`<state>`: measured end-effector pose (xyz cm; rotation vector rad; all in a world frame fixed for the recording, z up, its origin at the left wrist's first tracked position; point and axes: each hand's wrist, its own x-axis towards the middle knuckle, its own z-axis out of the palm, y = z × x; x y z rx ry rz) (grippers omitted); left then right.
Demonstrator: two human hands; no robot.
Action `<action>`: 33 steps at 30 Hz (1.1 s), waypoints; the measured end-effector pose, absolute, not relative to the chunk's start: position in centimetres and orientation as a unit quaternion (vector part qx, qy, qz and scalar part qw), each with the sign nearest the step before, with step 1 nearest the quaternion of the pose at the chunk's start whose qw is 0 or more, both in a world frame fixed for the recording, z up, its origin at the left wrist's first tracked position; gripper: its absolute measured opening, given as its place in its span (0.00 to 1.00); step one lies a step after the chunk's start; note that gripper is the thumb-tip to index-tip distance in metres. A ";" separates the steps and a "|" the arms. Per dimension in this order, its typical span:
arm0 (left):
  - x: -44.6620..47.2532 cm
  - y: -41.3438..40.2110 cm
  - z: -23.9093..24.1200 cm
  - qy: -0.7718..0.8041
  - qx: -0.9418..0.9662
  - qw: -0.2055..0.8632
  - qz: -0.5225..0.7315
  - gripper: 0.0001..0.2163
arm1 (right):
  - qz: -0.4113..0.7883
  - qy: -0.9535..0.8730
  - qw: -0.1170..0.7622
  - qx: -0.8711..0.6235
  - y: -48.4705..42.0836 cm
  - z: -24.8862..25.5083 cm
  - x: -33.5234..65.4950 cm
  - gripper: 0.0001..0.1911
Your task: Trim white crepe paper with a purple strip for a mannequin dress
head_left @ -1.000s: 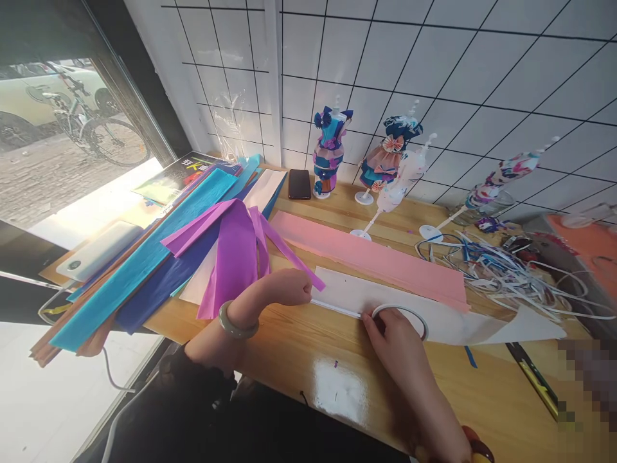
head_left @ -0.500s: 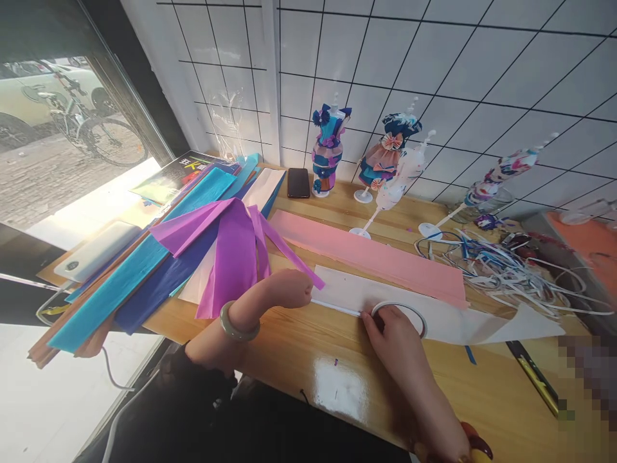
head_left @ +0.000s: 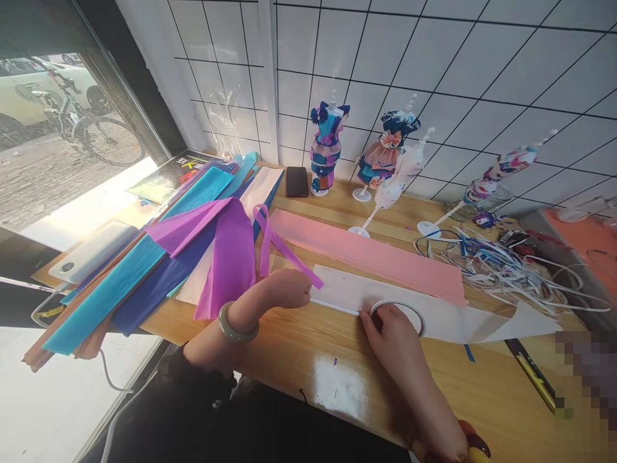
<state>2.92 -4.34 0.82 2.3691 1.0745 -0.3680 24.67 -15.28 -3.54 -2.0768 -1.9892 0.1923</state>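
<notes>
**The tape could go on crooked**

Your left hand [head_left: 288,288] has its grip pinched on the end of the thin white tape strip [head_left: 335,306], at the near edge of the long white paper sheet [head_left: 448,318] on the wooden tabletop [head_left: 299,350]. Your right hand [head_left: 393,334] has its grip closed on the thin round tape roll [head_left: 409,305]. If you pull sideways, I think the strip could slide off the edge or catch the loose purple paper ribbon [head_left: 289,254].

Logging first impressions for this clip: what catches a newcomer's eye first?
Mid-frame, the left hand pinches a white tape strip drawn from the thin white tape roll under the right hand, over a white paper sheet. Purple crepe paper fans out at left.
</notes>
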 end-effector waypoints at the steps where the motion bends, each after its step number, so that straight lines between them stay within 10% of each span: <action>1: 2.9 -4.3 0.8 0.394 0.873 0.252 -0.138 0.08 | 0.066 -0.685 0.128 -0.714 -15.3 -3.5 24.7 0.14; 33: 3.4 -4.6 1.2 0.401 0.872 0.223 -0.169 0.07 | 0.072 -0.672 0.107 -0.729 -15.3 -3.3 24.1 0.14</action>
